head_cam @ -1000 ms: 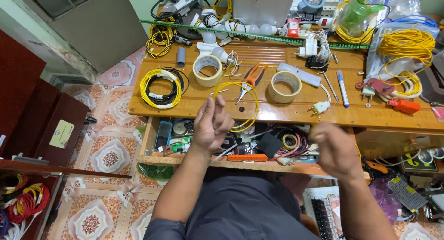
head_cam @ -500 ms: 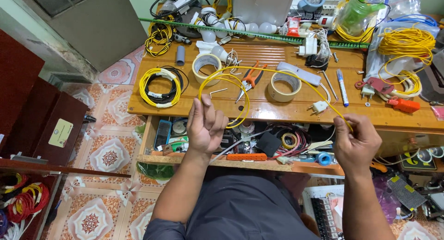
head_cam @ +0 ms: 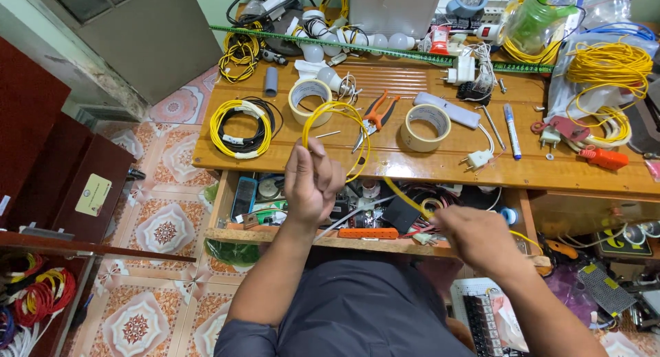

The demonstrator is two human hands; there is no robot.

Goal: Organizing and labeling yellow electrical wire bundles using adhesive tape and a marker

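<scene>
At the far left a dark red cabinet (head_cam: 69,185) bears a pale yellow-green rounded label (head_cam: 93,195) on its slanted face. Below it, red, yellow and white coils of wire (head_cam: 31,302) hang in the corner above the patterned floor tiles (head_cam: 165,230).

On the wooden workbench (head_cam: 426,161), a bundled coil of yellow and black cable (head_cam: 240,128) lies at the left end, tied with small white tags. Just to its right stands a roll of cream tape (head_cam: 310,101). The left hand (head_cam: 313,180) is raised in front of the bench edge, fingers pinched shut on a loop of yellow wire (head_cam: 337,133) that arcs upward over the bench. Behind the loop lie orange-handled pliers (head_cam: 375,116).

The wire runs down and to the right across the open drawer (head_cam: 357,212), which is crowded with cables, a small tape roll and an orange power strip. The right hand (head_cam: 474,236), blurred, seems closed around the wire's lower stretch, though the grip is hard to make out.

Further right on the bench sit a second roll of cream tape (head_cam: 425,126), a white plug (head_cam: 478,157) and a blue-capped marker (head_cam: 512,131). A green measuring tape (head_cam: 385,51) stretches along the back. At the right end a loose heap of yellow wire (head_cam: 608,65) rests on clear plastic bags, with an orange tool (head_cam: 603,157) nearby.
</scene>
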